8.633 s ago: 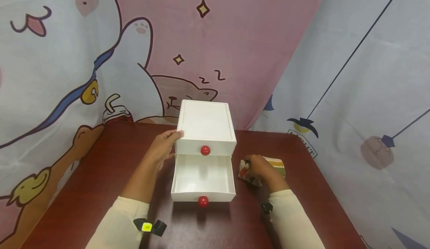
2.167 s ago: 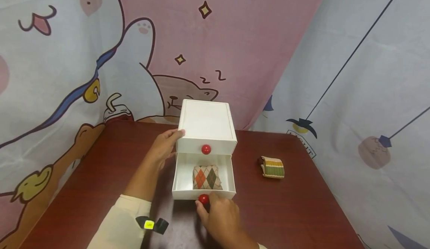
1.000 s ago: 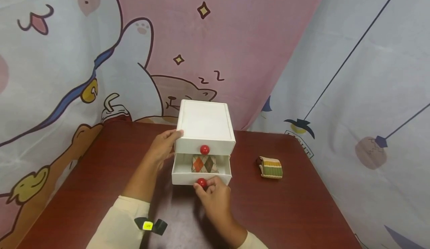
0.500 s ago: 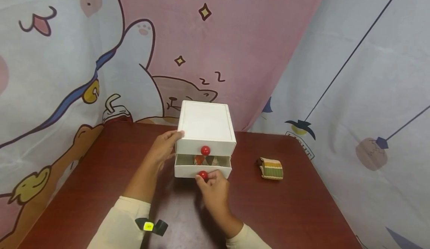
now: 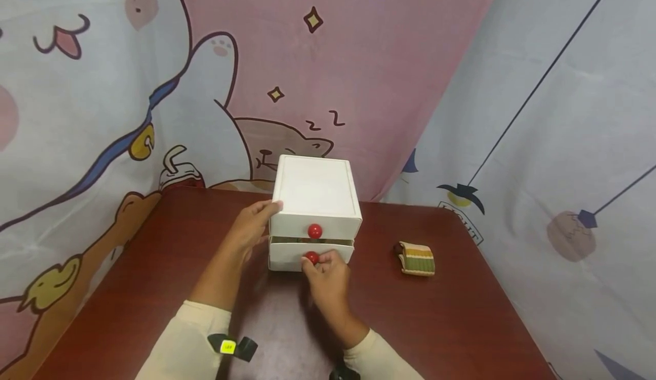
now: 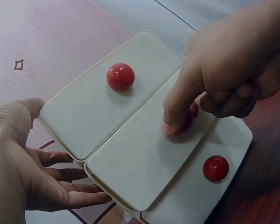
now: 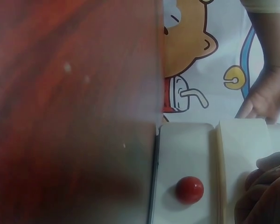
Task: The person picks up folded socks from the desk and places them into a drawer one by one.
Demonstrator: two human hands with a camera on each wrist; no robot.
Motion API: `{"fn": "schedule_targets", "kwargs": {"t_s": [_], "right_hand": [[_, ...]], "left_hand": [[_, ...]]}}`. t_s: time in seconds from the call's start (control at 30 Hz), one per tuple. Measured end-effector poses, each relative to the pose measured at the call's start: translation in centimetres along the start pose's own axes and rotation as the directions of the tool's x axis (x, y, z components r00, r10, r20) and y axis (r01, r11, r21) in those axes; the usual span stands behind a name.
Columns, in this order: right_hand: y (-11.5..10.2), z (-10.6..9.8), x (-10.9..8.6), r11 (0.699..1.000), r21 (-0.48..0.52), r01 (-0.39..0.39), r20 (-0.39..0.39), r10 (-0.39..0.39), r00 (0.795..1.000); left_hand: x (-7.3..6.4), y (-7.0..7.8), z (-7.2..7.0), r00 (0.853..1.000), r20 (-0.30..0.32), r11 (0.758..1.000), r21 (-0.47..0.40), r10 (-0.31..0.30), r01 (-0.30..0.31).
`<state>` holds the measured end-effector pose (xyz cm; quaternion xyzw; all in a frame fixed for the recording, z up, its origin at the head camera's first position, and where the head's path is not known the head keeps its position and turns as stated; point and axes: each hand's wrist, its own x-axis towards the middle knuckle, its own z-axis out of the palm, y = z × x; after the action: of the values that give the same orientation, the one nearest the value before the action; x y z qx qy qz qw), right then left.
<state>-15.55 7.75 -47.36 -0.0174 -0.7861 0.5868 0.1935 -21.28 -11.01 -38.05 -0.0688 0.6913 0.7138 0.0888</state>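
A white cabinet (image 5: 318,186) with three drawers, each with a red ball knob, stands on the table. Its middle drawer (image 5: 287,256) juts out slightly, leaving a narrow gap on top. The folded argyle cloth piece in that drawer is almost wholly hidden. My right hand (image 5: 330,289) pinches the middle drawer's red knob (image 5: 311,257) between thumb and fingers. At the cabinet's left side my left hand (image 5: 249,226) has its thumb on the top front corner. In the left wrist view, that hand's fingers (image 6: 79,186) stretch loosely along the side wall.
To the right of the cabinet lies a folded striped piece (image 5: 417,258) in green, yellow and cream, like a rolled sock. The dark red tabletop (image 5: 446,323) reaches to printed curtains (image 5: 400,84) at the back and sides.
Earlier, my right hand was at the cloth on the table; the argyle piece then lay in the drawer. Since then my right hand has pushed the drawer inward, nearly closed. The left hand stayed.
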Motion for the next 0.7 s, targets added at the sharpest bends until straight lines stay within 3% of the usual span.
{"fn": "schedule_targets", "kwargs": {"t_s": [0.7], "right_hand": [[0.3, 0.6, 1.5, 1.0, 0.021, 0.01, 0.009, -0.01, 1.0]], "left_hand": [[0.1, -0.1, 0.0, 1.0, -0.021, 1.0, 0.018, 0.003, -0.003]]}}
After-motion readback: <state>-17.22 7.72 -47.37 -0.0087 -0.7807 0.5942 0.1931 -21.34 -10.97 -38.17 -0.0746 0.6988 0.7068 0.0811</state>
